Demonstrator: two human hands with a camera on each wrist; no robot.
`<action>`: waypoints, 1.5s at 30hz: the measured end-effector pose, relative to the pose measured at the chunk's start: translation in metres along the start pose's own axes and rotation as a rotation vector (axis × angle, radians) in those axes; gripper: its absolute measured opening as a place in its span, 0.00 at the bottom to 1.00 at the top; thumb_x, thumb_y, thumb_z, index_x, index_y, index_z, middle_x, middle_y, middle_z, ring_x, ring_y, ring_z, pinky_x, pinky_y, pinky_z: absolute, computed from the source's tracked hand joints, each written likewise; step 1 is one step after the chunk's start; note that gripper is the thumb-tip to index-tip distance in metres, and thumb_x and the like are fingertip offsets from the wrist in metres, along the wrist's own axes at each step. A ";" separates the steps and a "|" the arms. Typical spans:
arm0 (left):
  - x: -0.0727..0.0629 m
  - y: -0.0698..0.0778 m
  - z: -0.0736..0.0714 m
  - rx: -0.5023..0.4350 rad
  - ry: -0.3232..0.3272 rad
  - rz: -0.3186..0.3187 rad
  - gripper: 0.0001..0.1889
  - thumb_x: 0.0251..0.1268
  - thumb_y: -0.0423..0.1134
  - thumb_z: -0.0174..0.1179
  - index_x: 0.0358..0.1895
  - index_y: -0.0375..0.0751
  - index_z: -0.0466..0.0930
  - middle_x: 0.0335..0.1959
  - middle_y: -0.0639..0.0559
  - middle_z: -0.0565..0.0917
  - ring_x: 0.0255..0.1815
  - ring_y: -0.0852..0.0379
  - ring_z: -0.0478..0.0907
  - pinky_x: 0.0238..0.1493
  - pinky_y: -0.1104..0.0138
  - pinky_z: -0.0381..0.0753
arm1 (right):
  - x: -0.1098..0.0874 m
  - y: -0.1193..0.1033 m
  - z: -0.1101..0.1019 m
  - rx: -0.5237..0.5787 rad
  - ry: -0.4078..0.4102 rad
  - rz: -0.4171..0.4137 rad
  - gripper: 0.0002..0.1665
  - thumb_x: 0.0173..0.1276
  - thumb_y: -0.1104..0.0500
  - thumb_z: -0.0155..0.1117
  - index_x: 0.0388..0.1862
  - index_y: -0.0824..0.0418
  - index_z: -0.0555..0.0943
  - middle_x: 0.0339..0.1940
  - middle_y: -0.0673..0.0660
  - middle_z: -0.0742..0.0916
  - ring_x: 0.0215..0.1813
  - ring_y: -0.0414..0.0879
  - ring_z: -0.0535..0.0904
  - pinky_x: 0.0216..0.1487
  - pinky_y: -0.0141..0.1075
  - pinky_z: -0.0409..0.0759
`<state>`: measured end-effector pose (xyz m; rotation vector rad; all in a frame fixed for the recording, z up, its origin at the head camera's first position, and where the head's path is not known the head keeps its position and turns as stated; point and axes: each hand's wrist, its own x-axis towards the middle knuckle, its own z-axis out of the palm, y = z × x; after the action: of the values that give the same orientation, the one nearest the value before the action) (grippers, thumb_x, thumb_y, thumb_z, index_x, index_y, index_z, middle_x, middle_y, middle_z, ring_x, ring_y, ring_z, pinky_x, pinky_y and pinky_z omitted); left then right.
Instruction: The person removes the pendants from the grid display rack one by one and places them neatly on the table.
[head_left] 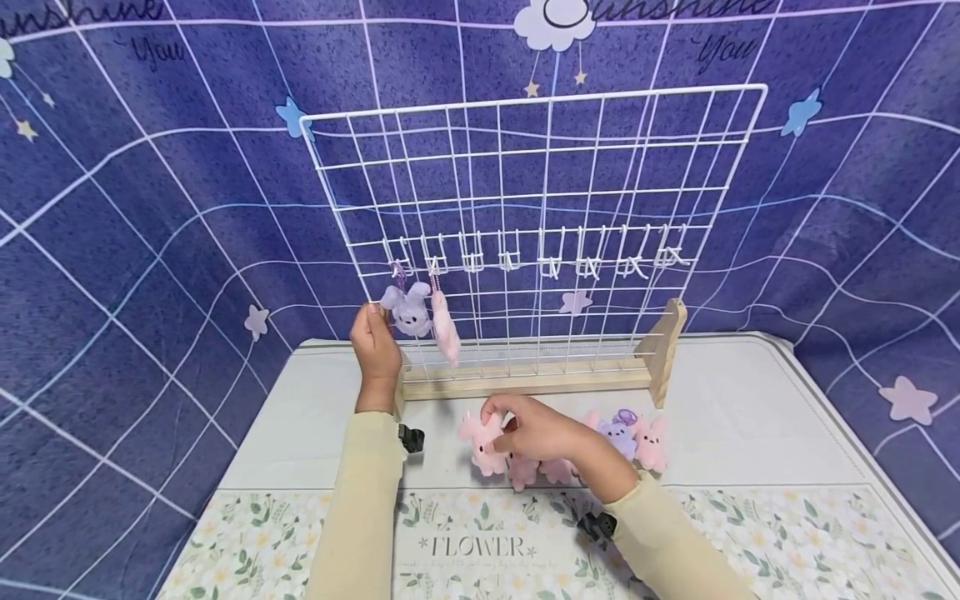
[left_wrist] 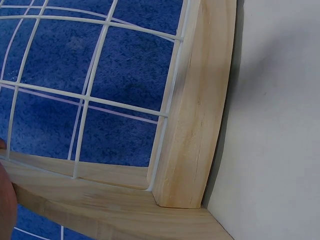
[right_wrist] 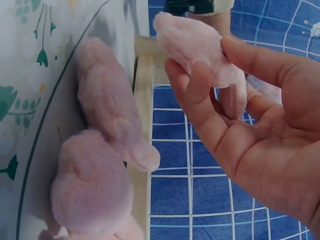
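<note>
My right hand point(head_left: 543, 429) pinches a small pink plush keychain point(head_left: 483, 450) between thumb and fingers above the table. In the right wrist view, the held plush is raised clear of two other pink plushes point(right_wrist: 107, 95) lying below. At the rack's left end, my left hand point(head_left: 377, 354) grips the side of the white wire grid rack point(head_left: 525, 196), near its wooden upright. Beside that hand, a lavender plush point(head_left: 410, 312) and a pink plush point(head_left: 446, 329) hang from hooks on the grid. The left wrist view shows mostly grid and wooden frame point(left_wrist: 192, 125), with a bit of finger at the edge.
More hooks point(head_left: 588, 265) line the grid to the right. Several plushes, including a lavender one point(head_left: 618, 437) and a pink one point(head_left: 651, 443), lie in a row before the rack's wooden base point(head_left: 525, 382). A floral mat point(head_left: 262, 542) covers the table's front.
</note>
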<state>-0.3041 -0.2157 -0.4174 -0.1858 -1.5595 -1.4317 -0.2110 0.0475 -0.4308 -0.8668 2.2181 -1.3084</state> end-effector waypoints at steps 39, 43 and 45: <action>-0.001 0.001 0.001 0.025 0.006 -0.021 0.17 0.80 0.28 0.43 0.26 0.27 0.64 0.22 0.66 0.65 0.24 0.72 0.61 0.30 0.78 0.60 | 0.010 0.019 0.018 -0.163 0.007 0.103 0.15 0.65 0.76 0.63 0.46 0.61 0.77 0.29 0.52 0.76 0.33 0.44 0.74 0.35 0.35 0.72; -0.001 0.000 0.002 0.028 0.015 -0.039 0.16 0.79 0.27 0.44 0.26 0.28 0.64 0.22 0.67 0.65 0.24 0.73 0.61 0.29 0.78 0.59 | 0.013 0.017 0.021 -0.198 0.042 0.129 0.14 0.65 0.75 0.64 0.44 0.61 0.77 0.28 0.52 0.78 0.30 0.44 0.75 0.32 0.35 0.73; 0.000 0.001 0.002 0.021 0.016 -0.041 0.16 0.79 0.26 0.44 0.26 0.27 0.64 0.21 0.67 0.65 0.24 0.73 0.61 0.29 0.78 0.58 | 0.015 0.015 0.023 -0.224 0.061 0.140 0.13 0.65 0.74 0.68 0.44 0.61 0.78 0.29 0.52 0.79 0.30 0.43 0.75 0.32 0.35 0.73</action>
<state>-0.3045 -0.2137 -0.4167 -0.1301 -1.5733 -1.4442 -0.2121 0.0284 -0.4558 -0.7410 2.4595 -1.0495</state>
